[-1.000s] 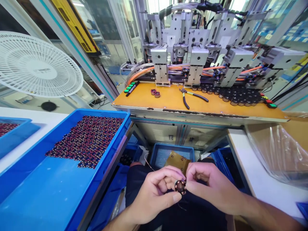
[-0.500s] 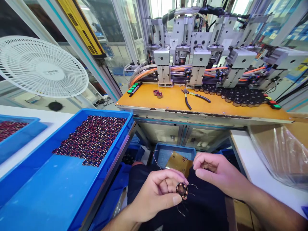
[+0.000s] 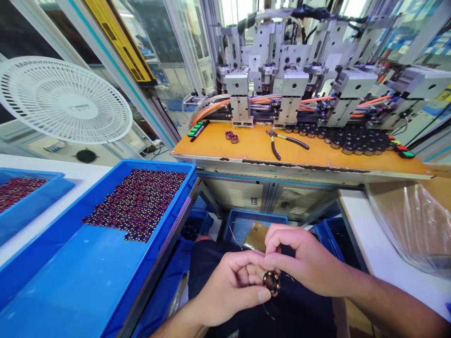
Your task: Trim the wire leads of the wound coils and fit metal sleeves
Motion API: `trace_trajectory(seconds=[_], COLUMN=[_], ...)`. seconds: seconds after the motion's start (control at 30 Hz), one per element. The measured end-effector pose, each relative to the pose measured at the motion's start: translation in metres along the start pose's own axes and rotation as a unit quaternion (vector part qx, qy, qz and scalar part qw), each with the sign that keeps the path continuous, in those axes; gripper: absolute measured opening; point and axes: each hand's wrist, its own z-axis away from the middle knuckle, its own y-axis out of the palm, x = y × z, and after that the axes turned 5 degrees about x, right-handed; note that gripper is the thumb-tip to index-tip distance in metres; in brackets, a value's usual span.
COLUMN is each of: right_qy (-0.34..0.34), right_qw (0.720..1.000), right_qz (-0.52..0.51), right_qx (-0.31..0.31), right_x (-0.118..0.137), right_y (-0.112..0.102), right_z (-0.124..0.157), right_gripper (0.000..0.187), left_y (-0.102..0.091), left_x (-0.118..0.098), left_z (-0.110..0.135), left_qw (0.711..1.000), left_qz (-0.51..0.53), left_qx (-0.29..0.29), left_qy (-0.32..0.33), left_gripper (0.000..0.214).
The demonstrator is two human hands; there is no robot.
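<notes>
The left hand [image 3: 234, 286] pinches a small copper-wound ring [image 3: 277, 283] between thumb and fingers, above the person's dark-clothed lap [image 3: 299, 314] and short of the table's [image 3: 218, 149] front edge. The right hand's [image 3: 306, 258] thumb and forefinger meet at the ring's upper side, beside the left forefinger; I cannot tell whether they grip a wire. Thin loose wires [image 3: 269, 313] hang below the ring, and a longer one rises past the left hand.

A hard tug at a fine wire could snap it or strain the winding, likely at the point where it leaves the ring. The thumb holds only the ring's rim, so a sideways pull might twist it free and drop it into the lap or towards the low tray [image 3: 257, 215] beneath the table. Loose ends could also catch on clothing or tangle together. The pliers [image 3: 272, 134] lie mid-table, well apart from both hands.
</notes>
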Motion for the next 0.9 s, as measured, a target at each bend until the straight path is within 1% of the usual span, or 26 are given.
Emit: trace_trajectory(seconds=[0.13, 0.27, 0.37, 0.47, 0.6, 0.67, 0.77, 0.9], right_qy=[0.020, 0.046, 0.077, 0.107, 0.131, 0.128, 0.105, 0.077], right_qw=[0.999, 0.997, 0.996, 0.994, 0.990, 0.990, 0.992, 0.996], right_qz=[-0.004, -0.008, -0.006, -0.003, 0.032, 0.043, 0.050, 0.044], right_qx=[-0.049, -0.062, -0.041, -0.001, 0.032, 0.038, 0.037, 0.029], right_x=[0.000, 0.003, 0.007, 0.011, 0.016, 0.016, 0.016, 0.014], right_y=[0.001, -0.001, -0.002, -0.001, 0.000, 0.000, 0.000, 0.002], right_z=[0.007, 0.017, 0.020, 0.020, 0.019, 0.019, 0.020, 0.022], right_gripper=[0.022, 0.020, 0.019, 0.015, 0.018, 0.020, 0.021, 0.021], left_y=[-0.002, -0.002, -0.002, -0.003, -0.003, -0.003, -0.003, -0.004], left_x=[0.001, 0.001, 0.001, 0.001, 0.002, 0.001, 0.001, 0.003], left_z=[-0.001, -0.002, -0.002, -0.002, -0.002, -0.001, 0.000, 0.000], left_qw=[1.000, 0.999, 0.998, 0.997, 0.997, 0.997, 0.998, 0.998], left_qz=[-0.003, -0.015, -0.024, -0.034, -0.043, -0.042, -0.031, -0.007], left_qx=[-0.011, -0.010, 0.000, 0.000, 0.000, 0.001, 0.008, 0.021], left_qy=[0.024, 0.048, 0.066, 0.065, 0.066, 0.064, 0.056, 0.059], left_gripper=[0.029, 0.031, 0.030, 0.031, 0.030, 0.029, 0.028, 0.033])
